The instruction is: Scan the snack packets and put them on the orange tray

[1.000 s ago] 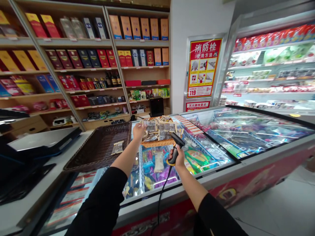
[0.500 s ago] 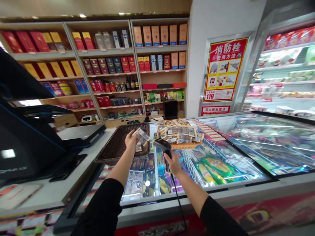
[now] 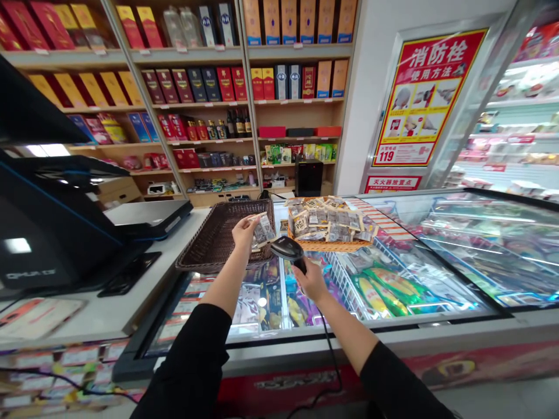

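Note:
Pinched in my left hand is a small snack packet, held up over the right side of a dark brown wicker basket. My right hand is wrapped round the handle of a black barcode scanner, whose head points left at the packet, close to its lower edge. A cable hangs from the scanner down the freezer's front. To the right, a light orange wicker basket holds a heap of similar packets. Both baskets rest on the freezer's glass top.
The chest freezer with frozen goods under glass stretches right. At left stand a dark checkout machine and a weighing scale on a white counter. Shelves of boxed bottles line the back, beside a red fire-hydrant poster.
The view has tipped downward and shifted. The packet in my left hand now hangs more upright, and the scanner head is nearer to it.

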`<state>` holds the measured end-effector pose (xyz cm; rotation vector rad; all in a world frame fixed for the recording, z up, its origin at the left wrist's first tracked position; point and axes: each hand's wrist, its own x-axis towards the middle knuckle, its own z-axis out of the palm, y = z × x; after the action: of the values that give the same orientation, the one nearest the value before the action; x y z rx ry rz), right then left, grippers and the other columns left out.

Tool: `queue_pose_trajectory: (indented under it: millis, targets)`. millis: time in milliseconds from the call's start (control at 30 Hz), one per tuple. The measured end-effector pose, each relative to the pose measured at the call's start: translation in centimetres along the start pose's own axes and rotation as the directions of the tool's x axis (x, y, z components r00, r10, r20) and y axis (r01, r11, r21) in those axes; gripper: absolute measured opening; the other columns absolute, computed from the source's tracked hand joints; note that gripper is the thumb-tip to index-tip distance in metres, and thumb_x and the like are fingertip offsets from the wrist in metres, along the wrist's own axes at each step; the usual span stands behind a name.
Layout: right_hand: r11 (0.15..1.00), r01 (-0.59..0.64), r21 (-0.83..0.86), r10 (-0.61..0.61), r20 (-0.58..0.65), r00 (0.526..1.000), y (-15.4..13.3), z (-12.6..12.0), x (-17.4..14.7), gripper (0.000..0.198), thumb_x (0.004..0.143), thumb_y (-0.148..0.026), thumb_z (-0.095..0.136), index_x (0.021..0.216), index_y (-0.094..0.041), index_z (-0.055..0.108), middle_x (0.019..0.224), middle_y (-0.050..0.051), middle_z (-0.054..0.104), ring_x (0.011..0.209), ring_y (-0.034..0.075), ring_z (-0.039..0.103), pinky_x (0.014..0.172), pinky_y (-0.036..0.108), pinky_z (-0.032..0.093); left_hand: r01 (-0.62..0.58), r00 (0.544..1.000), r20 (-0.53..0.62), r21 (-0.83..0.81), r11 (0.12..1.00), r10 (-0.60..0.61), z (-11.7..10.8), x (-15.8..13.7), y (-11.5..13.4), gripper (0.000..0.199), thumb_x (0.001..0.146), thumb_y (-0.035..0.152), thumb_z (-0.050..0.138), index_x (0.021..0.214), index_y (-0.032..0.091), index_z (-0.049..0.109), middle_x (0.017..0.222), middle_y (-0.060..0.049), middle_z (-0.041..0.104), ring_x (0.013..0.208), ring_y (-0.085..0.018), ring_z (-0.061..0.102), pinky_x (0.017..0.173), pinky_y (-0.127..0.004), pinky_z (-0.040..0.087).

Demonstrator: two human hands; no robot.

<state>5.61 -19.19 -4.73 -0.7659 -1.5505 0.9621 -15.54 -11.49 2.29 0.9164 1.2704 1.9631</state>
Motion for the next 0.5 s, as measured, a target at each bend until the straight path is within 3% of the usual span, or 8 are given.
queue_pose_trajectory:
  millis: [133, 333, 500]
  targets:
    - [0.999, -0.009, 0.031, 0.009, -0.025, 1.0, 0.1, -0.1, 0.0, 0.014, 0.075, -0.033, 0.069, 0.069, -0.022, 0.062, 0.046, -0.004, 0.05, 0.042, 0.014, 0.044, 0.044, 0.025, 0.034, 0.007, 1.0, -0.007, 0.014, 1.0, -0.007, 0.1, -0.2, 0.2, 0.042, 0.059, 0.034, 0.08, 0.094, 0.013, 0.07, 0.09, -0.008, 0.073, 0.085, -0.019, 0.069, 0.076, -0.028, 0.055]
    - [0.998, 0.034, -0.05, -0.035, -0.014, 0.999, -0.1, 0.0, -0.1, 0.016, 0.081, -0.035, 0.063, 0.071, -0.022, 0.061, 0.047, -0.004, 0.051, 0.042, 0.014, 0.046, 0.046, 0.026, 0.036, 0.002, 1.0, -0.017, -0.011, 1.0, -0.002, 0.1, -0.2, 0.3, 0.041, 0.059, 0.031, 0.079, 0.095, 0.012, 0.071, 0.083, -0.007, 0.071, 0.078, -0.018, 0.068, 0.071, -0.028, 0.055]
    - [0.995, -0.015, 0.103, 0.025, -0.09, 0.996, 0.6, -0.2, -0.2, 0.023, 0.084, -0.043, 0.059, 0.078, -0.021, 0.056, 0.048, -0.006, 0.051, 0.036, 0.011, 0.044, 0.041, 0.024, 0.035, 0.038, 0.974, -0.226, 0.142, 0.989, -0.005, -0.9, 0.8, -0.7, 0.042, 0.067, 0.029, 0.072, 0.106, 0.013, 0.069, 0.082, -0.006, 0.07, 0.074, -0.016, 0.067, 0.069, -0.027, 0.053]
